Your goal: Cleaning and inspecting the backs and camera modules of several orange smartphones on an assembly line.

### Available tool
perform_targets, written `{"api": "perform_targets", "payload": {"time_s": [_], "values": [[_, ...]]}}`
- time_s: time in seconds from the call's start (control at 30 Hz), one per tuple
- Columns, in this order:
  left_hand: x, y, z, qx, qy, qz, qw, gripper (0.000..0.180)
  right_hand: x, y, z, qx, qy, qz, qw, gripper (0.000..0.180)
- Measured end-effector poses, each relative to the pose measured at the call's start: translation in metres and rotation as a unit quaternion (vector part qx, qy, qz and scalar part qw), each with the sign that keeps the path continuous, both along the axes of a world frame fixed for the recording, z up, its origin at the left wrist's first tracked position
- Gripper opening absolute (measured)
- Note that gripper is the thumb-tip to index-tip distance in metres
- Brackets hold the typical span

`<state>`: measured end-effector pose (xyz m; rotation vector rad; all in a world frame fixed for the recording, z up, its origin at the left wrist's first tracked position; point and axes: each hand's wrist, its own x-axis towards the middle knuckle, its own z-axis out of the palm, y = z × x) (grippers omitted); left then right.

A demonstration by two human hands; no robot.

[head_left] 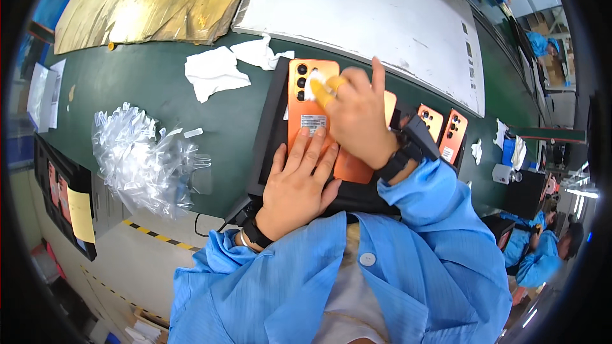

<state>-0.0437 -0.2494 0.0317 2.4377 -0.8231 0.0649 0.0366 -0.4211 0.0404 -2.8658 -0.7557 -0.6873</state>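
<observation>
An orange smartphone (297, 114), back side up, lies in a black tray (270, 130) with its camera lenses at the far end. My left hand (291, 185) rests flat with fingers spread on the near part of its back, just below a white label. A small white cloth (310, 86) is pinched in my right hand (362, 114), which presses it beside the lenses. Yellow finger cots cover some right fingertips. Under that hand, another orange phone (352, 169) is partly hidden. Farther right lie two more orange phones, a nearer one (430, 121) and an outer one (453, 134).
Crumpled white cloths (217, 73) lie left of the tray on the green table (83, 92). A heap of clear plastic film (150, 159) sits at left. Beyond are a white board (357, 13) and a yellowish sheet (153, 0). People in blue (539, 258) are at far right.
</observation>
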Motion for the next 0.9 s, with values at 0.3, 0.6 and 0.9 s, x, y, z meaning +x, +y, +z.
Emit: {"api": "perform_targets", "payload": {"time_s": [0.3,0.6,0.9], "values": [[-0.002,0.002,0.002,-0.006,-0.005,-0.010,1.000,0.057,-0.049,-0.079,0.054,0.039,-0.005,-0.117,0.992,0.032],[-0.016,-0.020,-0.006,-0.024,-0.001,-0.119,0.993,0.051,-0.049,-0.054,0.011,0.021,0.010,-0.084,0.996,0.025],[-0.016,-0.022,-0.002,-0.014,-0.001,-0.117,0.993,0.048,-0.049,-0.050,0.012,-0.018,0.016,-0.074,0.997,0.028]]}}
